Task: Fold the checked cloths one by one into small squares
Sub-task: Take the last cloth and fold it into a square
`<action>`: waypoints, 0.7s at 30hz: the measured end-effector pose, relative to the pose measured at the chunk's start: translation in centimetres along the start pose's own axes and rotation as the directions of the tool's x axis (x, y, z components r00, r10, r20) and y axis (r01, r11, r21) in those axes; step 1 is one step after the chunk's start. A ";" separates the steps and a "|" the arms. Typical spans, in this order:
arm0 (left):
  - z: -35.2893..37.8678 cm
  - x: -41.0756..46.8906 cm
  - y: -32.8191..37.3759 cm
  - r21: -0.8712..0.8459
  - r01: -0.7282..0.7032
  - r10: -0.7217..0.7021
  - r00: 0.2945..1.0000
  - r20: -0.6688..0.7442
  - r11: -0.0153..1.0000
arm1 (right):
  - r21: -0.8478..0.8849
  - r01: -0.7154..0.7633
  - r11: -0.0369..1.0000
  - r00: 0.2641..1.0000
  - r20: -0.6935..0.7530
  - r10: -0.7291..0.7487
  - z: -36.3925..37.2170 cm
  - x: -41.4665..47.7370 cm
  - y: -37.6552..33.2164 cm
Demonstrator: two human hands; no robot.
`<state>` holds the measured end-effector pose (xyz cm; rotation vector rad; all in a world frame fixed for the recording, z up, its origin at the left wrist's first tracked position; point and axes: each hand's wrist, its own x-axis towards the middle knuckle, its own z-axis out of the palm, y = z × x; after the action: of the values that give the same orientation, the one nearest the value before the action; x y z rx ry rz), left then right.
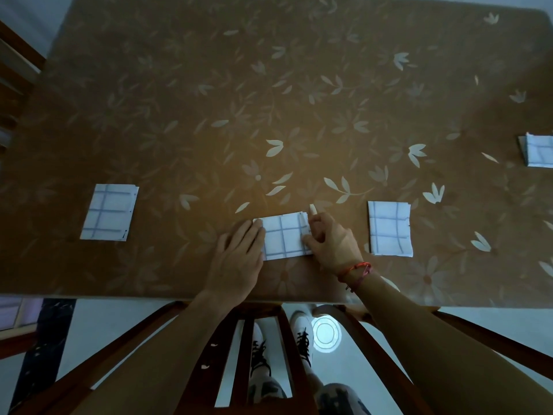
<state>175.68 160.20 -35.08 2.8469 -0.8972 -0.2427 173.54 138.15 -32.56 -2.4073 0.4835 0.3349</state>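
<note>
A white cloth with thin blue checks [284, 236] lies folded small near the table's front edge, right in front of me. My left hand [239, 259] rests flat with straight fingers on its left edge. My right hand [329, 244] pinches the stacked layers at its right edge, index finger stretched out past the far corner. Three more folded checked cloths lie on the table: one at the left [109, 212], one just right of my hands [390, 228], and one cut off by the right edge of the view [538, 151].
The table [269, 100] wears a brown floral cover and stretches away beyond the cloths. A wooden chair back [263, 354] stands between me and the table's front edge. Another chair [15, 70] sits at the far left.
</note>
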 end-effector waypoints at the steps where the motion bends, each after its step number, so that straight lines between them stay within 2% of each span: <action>1: 0.0 0.0 -0.1 0.005 -0.006 0.006 1.000 0.004 1.000 | -0.015 0.012 1.000 0.999 -0.037 -0.012 0.1 -0.2 -0.1; 3: 0.1 0.1 -0.2 0.014 -0.014 0.013 1.000 0.005 1.000 | -0.114 0.113 0.987 0.973 -0.188 -0.133 0.5 -0.5 -0.6; 5: 0.2 0.2 -0.3 0.026 -0.012 0.012 1.000 0.011 1.000 | -0.230 0.279 0.932 0.899 -0.279 -0.338 1.1 -0.6 -1.6; 7: 0.3 0.3 -0.3 0.043 -0.010 0.009 1.000 0.016 0.999 | -0.303 0.415 0.858 0.841 -0.231 -0.489 2.2 -0.5 -2.8; 9: 0.5 0.2 -0.3 0.048 -0.011 0.010 1.000 0.010 0.999 | -0.362 0.491 0.792 0.823 -0.106 -0.559 3.8 -0.3 -3.4; 13: 1.3 0.0 -0.6 0.051 -0.042 0.043 0.999 -0.026 0.998 | -0.444 0.557 0.701 0.805 0.080 -0.588 6.4 0.0 -3.1; 21: 1.6 -0.1 -0.7 0.051 -0.030 0.031 0.999 -0.026 0.998 | -0.525 0.550 0.650 0.819 0.186 -0.543 6.6 0.6 -2.3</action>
<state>175.62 160.68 -36.74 2.8723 -0.9540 -0.1802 174.32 143.94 -36.50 -2.9626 -0.4461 0.2321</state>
